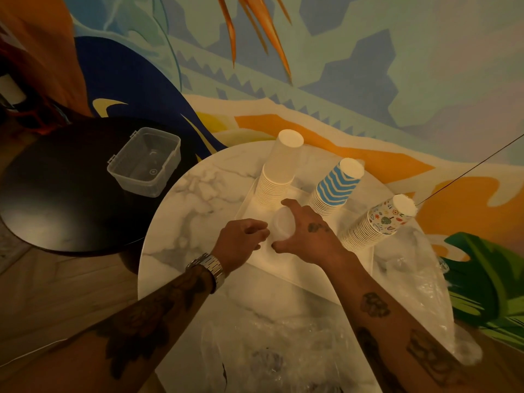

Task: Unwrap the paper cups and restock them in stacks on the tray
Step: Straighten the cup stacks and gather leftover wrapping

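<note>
- Blurring into the dim light, the small pale paper cup (281,226) between the two hands is showing little of its outline, and its right side is being covered by the right hand (307,236).
- Crumpled clear plastic wrapping (272,350) is lying on the near part of the round white marble bench (192,205). It is running off the bottom of the view and is hard to separate from the stone.
- The right hand is curving its index finger round the far side of the small pale paper cup and its thumb round the near side, holding it over the flat white rectangular tray (283,265).
- The left hand (243,238), with a silver metal wristwatch (208,269) on its wrist, is curling its fingers in against the cup's left side; whether it is pinching the cup I cannot tell.
- Three upside-down stacks are standing along the tray's far and right sides: the plain white paper cup stack (279,171), the blue-and-white wavy paper cup stack (337,188) and the multicoloured patterned paper cup stack (380,222).
- A clear plastic box (144,161) is sitting on the black round side table (56,199) at the left.
</note>
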Motion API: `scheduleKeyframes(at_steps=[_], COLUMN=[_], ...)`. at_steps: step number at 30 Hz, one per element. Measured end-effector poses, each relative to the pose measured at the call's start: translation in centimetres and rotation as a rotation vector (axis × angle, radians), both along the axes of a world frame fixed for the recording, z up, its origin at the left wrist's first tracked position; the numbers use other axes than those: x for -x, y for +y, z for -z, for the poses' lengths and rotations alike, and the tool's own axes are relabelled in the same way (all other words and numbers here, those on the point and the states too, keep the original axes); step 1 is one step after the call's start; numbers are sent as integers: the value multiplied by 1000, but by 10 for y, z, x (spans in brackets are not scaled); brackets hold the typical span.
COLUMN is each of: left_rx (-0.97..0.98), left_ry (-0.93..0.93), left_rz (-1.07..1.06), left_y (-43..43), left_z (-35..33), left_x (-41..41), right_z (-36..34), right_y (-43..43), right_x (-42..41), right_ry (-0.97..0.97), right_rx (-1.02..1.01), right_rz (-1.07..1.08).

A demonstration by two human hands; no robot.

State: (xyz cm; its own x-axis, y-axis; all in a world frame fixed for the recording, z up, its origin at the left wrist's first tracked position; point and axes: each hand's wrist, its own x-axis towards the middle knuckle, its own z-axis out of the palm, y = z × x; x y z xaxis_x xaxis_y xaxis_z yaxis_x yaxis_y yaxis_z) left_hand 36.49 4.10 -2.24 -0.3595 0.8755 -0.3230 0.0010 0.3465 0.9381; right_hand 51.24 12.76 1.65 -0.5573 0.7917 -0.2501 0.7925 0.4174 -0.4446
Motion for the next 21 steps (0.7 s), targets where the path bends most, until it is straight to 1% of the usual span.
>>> scheduleKeyframes(at_steps=[3,8,13,16,19,21], left_rx=[7,-2,-20,-41,-39,-25], left_ry=[18,81,113,186,242,262], left_rz=[19,32,42,48,103,148], left_y=[0,2,2,-4,-18,-28], left_z=[1,-2,-10,-12,-9,-6], left_x=[-1,0,5,14,22,25], right_z=[0,2,-8,-21,-32,-38], right_y=[0,-1,-5,-13,-27,-38], right_x=[1,-3,-15,-24,-41,-58], right_ry=[-29,-16,91,186,331,401], right_rx=[-19,-19,-7,-95,-196,-216], right_rz=[1,2,31,96,209,318])
